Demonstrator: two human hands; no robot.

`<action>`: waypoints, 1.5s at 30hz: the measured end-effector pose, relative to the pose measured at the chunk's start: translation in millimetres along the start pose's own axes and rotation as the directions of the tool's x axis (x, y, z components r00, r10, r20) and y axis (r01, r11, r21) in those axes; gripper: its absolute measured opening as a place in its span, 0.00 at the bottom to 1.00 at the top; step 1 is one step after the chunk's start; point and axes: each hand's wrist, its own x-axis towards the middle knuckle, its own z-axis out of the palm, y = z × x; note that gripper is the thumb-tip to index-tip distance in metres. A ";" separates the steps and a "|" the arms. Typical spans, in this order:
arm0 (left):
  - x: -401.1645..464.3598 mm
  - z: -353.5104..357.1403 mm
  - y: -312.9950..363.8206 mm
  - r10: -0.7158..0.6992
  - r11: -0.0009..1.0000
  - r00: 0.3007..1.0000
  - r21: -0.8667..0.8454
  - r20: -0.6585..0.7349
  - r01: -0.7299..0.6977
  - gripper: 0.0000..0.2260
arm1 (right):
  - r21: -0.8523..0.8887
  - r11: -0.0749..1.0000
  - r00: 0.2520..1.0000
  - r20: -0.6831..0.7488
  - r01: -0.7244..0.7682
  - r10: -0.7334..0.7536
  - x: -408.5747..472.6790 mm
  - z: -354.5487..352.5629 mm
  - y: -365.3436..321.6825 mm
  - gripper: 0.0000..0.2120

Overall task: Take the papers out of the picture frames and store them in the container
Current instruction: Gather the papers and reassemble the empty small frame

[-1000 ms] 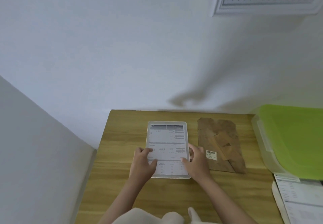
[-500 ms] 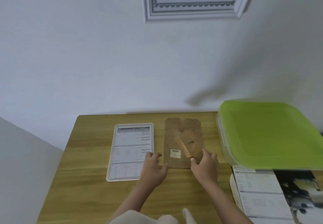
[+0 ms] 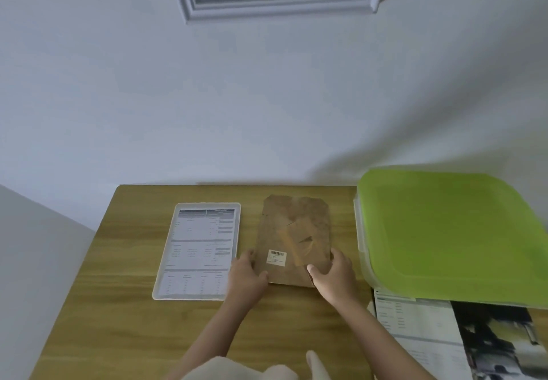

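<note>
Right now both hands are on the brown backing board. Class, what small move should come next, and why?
Probably lift the brown backing board off the table and set it aside. The left hand and right hand grip its near corners. It lies flat beside the white frame, whose paper seems still inside; the green-lidded container is closed.

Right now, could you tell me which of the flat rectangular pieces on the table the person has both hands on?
The brown backing board, gripped at its near corners by the left hand and right hand. The white frame beside it lies untouched.
</note>
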 end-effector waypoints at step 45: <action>21.7 -146.3 -162.2 0.151 0.984 0.986 -0.083 -0.068 -0.156 0.20 | 0.070 0.975 0.977 -0.044 0.211 -0.208 -70.8 150.7 -87.2 0.27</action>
